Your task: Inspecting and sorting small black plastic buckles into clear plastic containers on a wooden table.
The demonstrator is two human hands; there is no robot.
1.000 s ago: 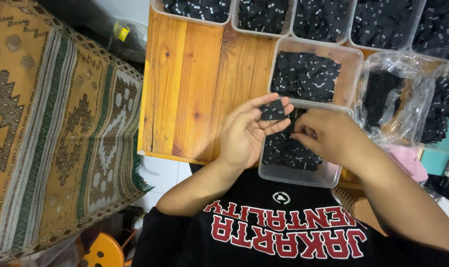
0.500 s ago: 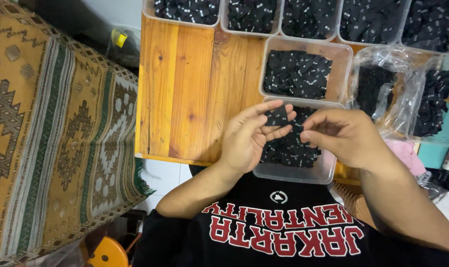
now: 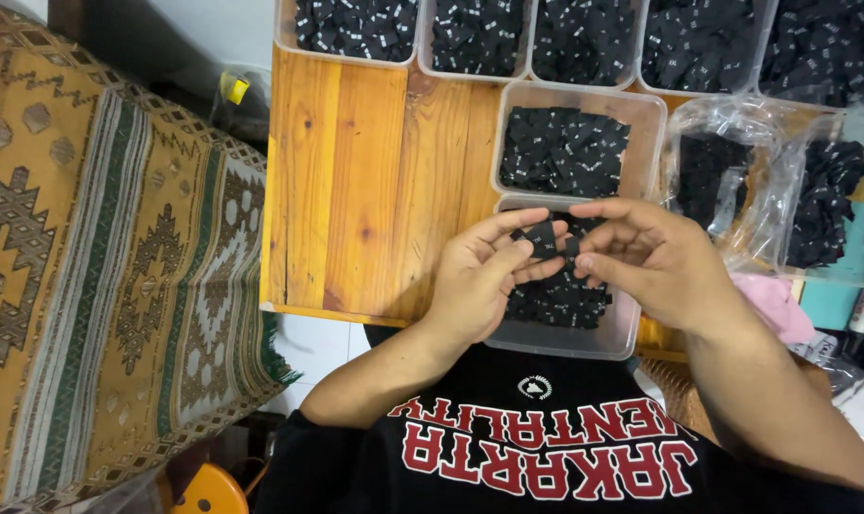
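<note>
Holding small black label (image 3: 543, 238) between left hand (image 3: 489, 276); right hand (image 3: 655, 262) touching.

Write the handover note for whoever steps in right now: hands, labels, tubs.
Left hand: pinches a small black label at its fingertips.
Right hand: fingers closed on the label's other edge.
Both hover over the near clear tub, part filled with black labels.
A fuller tub sits just behind; a row of filled tubs lines the wooden table's far edge; clear bags of labels lie to the right.
How much sorting is left: cannot tell.
</note>
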